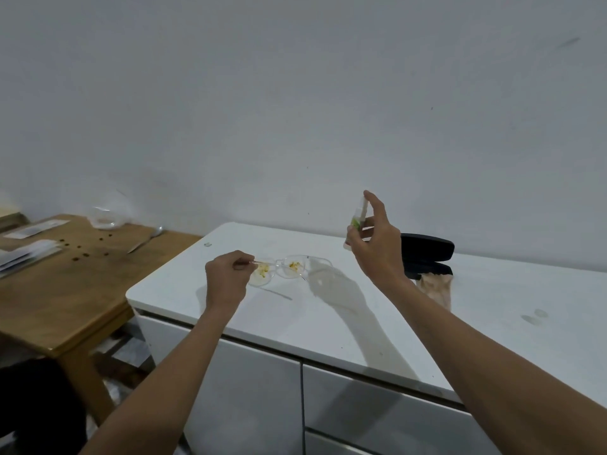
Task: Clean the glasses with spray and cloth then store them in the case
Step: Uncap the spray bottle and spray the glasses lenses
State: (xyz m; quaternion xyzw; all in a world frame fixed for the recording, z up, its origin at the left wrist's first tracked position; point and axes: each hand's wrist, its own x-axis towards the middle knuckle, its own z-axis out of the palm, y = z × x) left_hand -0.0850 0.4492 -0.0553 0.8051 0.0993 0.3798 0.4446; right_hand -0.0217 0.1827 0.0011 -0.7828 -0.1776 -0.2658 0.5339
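Observation:
Clear-framed glasses (289, 269) with yellow smears on both lenses hang just above the white cabinet top (328, 310). My left hand (226, 277) pinches their left temple arm. My right hand (377, 244) holds a small spray bottle (356, 218) with a green label upright, to the right of and above the glasses, index finger resting on its top. Behind that hand lies an open black glasses case (430, 254), with a beige cloth (435, 285) just in front of it.
A wooden table (65, 284) stands to the left, lower than the cabinet, carrying papers (26, 254) and a clear plastic bag (106, 215). A plain white wall rises behind. Cabinet doors and drawers face me below the top.

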